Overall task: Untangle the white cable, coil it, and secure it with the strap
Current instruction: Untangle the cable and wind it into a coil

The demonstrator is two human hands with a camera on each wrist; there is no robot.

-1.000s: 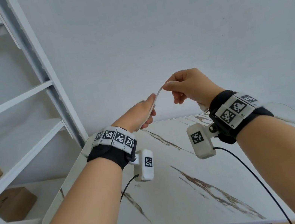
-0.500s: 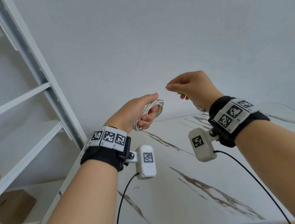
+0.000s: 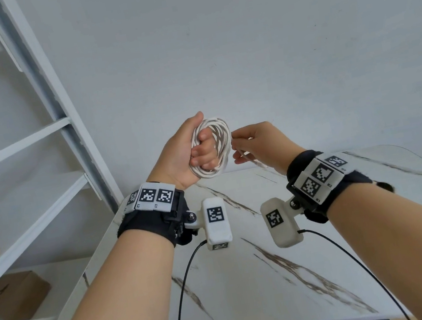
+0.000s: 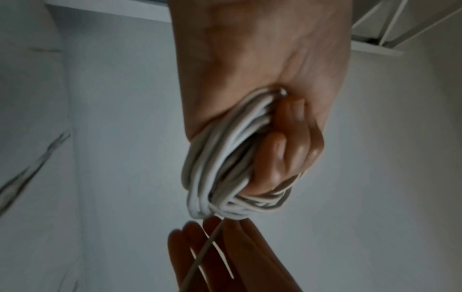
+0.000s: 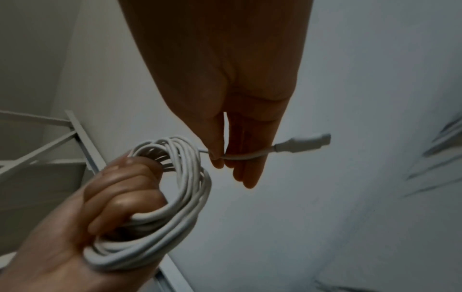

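The white cable (image 3: 219, 144) is wound into a round coil of several loops. My left hand (image 3: 191, 152) grips that coil in a fist, held up above the table's far edge; the coil (image 4: 220, 168) wraps round its curled fingers (image 4: 282, 150). My right hand (image 3: 254, 141) is just right of the coil (image 5: 180, 177) and pinches the cable's loose tail near its end. The tail's white plug (image 5: 302, 145) sticks out past my right fingers (image 5: 240, 158). No strap is visible in any view.
A white marble-patterned table (image 3: 280, 274) lies below my forearms. A white metal shelf frame (image 3: 53, 103) stands to the left, with cardboard boxes (image 3: 17, 298) on its lower levels. A plain white wall is behind. Black leads hang from the wrist cameras (image 3: 217, 223).
My left hand has risen and turned palm-side toward me, so the coil now shows as a full ring. My right hand has dropped lower and come in close to the coil with the tail.
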